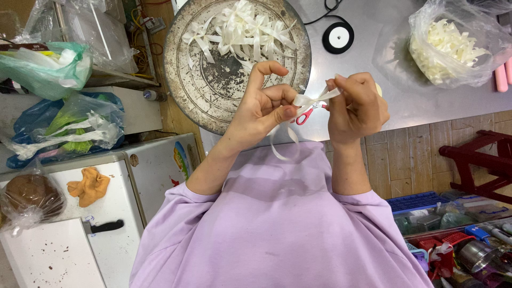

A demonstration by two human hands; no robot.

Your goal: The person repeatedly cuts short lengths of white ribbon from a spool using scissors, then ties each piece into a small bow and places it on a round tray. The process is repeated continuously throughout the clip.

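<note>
Above steel table point(373, 32), left hand point(264, 106) and right hand point(357, 104) pinch ribbon point(312, 98) (fingers curled).

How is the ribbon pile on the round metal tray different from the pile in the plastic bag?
The tray pile lies loose and uncovered on the worn metal tray; the bag pile is packed tight inside a clear bag. Tray pieces look longer and looped like bows, while bag pieces are too tangled to tell. Both are cream-white ribbon.
</note>
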